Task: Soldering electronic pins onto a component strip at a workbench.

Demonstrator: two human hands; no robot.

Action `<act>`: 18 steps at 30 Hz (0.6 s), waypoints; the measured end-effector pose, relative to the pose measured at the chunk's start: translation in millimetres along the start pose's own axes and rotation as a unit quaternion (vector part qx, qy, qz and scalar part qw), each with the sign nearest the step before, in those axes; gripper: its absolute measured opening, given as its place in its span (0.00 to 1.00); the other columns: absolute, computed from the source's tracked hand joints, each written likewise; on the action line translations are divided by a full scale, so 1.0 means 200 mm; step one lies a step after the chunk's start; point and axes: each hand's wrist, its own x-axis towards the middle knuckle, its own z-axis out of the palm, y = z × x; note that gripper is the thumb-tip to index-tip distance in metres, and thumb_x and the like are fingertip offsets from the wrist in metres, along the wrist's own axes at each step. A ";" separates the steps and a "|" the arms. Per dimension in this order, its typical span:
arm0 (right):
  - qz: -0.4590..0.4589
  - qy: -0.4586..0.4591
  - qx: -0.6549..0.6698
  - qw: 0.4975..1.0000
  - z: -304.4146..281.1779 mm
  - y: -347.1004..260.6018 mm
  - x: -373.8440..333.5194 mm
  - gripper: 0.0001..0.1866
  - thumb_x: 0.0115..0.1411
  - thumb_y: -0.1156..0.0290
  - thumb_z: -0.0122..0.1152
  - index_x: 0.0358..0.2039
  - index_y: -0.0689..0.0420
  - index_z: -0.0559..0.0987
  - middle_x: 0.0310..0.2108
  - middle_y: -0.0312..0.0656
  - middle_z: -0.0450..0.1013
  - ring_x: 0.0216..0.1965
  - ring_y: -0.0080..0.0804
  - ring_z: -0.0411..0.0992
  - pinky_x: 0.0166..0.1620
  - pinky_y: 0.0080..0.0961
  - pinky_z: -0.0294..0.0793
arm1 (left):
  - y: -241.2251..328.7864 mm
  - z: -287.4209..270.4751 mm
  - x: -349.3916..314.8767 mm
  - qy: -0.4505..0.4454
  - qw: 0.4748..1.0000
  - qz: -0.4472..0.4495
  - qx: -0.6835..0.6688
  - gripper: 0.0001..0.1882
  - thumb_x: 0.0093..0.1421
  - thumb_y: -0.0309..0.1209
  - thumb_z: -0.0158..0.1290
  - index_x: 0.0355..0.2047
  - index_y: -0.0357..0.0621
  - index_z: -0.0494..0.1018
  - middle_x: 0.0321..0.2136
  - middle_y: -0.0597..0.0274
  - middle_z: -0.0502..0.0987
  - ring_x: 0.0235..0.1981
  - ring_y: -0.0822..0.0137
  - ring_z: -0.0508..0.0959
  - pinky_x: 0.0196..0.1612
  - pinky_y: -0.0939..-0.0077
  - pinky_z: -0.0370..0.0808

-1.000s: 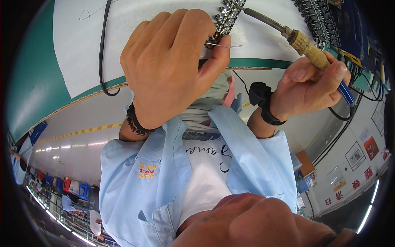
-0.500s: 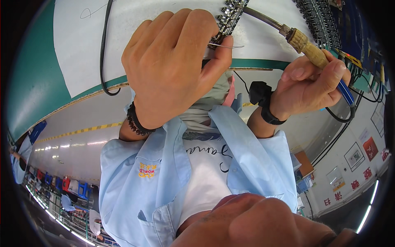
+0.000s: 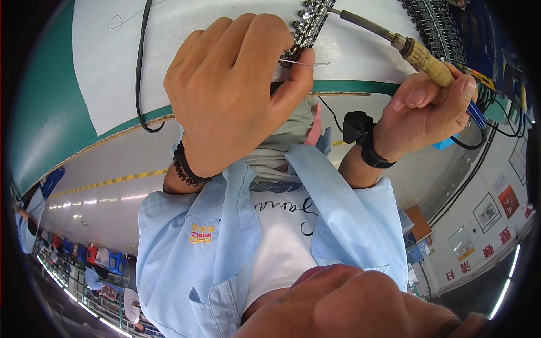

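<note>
My left hand [image 3: 225,90] is closed, its index finger and thumb pinching a thin silvery wire [image 3: 307,63] that looks like solder. Those fingers rest against the near end of a strip of small shiny metal parts [image 3: 309,28], which runs up out of the picture. In my right hand [image 3: 425,110] is a soldering iron [image 3: 425,62] with a cork-like grip, a blue handle end and a dark metal shaft. Its thin tip points left and reaches the right edge of the strip; I cannot tell whether they touch. My curled left fingertips are partly hidden.
White paper [image 3: 112,73] covers the green bench top [image 3: 45,124]. A black cable [image 3: 142,62] hangs over the bench edge on the left. At the far right lie dark strips of similar parts [image 3: 437,31]. The iron's cord [image 3: 470,147] loops below my right hand.
My left hand and the strip have shifted slightly left. The soldering iron's grip has moved a little right, showing more of its thin tip beside the strip.
</note>
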 end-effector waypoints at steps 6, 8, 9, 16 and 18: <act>-0.124 0.024 -0.047 0.991 -0.07 -0.02 0.04 0.18 0.72 0.60 0.53 0.35 0.65 0.76 0.12 0.40 0.68 0.10 0.19 0.62 0.11 0.14 0.59 | 0.02 -0.01 0.00 -0.011 1.000 -0.016 -0.003 0.13 0.45 0.26 0.69 0.25 0.47 0.73 0.14 0.71 0.60 0.16 0.71 0.61 0.20 0.73 0.56; -0.179 0.047 -0.058 0.981 -0.07 -0.03 0.07 0.18 0.71 0.61 0.53 0.34 0.65 0.76 0.13 0.38 0.68 0.13 0.18 0.63 0.13 0.13 0.59 | 0.03 -0.02 0.01 -0.013 1.000 -0.019 -0.007 0.13 0.45 0.26 0.69 0.25 0.46 0.73 0.14 0.70 0.60 0.16 0.71 0.61 0.21 0.73 0.56; -0.201 0.070 -0.096 0.972 -0.07 -0.03 0.08 0.17 0.71 0.61 0.55 0.35 0.64 0.76 0.16 0.40 0.70 0.14 0.19 0.65 0.14 0.13 0.61 | 0.04 -0.03 0.01 -0.018 1.000 -0.024 -0.004 0.13 0.46 0.26 0.68 0.25 0.46 0.73 0.14 0.70 0.60 0.16 0.70 0.60 0.21 0.72 0.56; -0.286 0.099 -0.233 0.924 -0.04 -0.01 0.20 0.19 0.68 0.59 0.59 0.44 0.64 0.69 0.17 0.46 0.73 0.10 0.22 0.66 0.14 0.11 0.66 | 0.05 -0.04 0.01 -0.045 0.998 -0.032 0.030 0.14 0.46 0.30 0.67 0.25 0.48 0.70 0.18 0.69 0.68 0.17 0.66 0.66 0.22 0.71 0.60; -0.255 0.039 -0.274 0.926 -0.06 -0.02 0.19 0.17 0.68 0.63 0.60 0.45 0.65 0.72 0.25 0.51 0.77 0.18 0.25 0.73 0.18 0.15 0.71 | 0.05 -0.03 0.02 -0.042 0.998 -0.030 0.031 0.14 0.46 0.30 0.67 0.25 0.48 0.70 0.18 0.69 0.68 0.18 0.66 0.66 0.22 0.71 0.60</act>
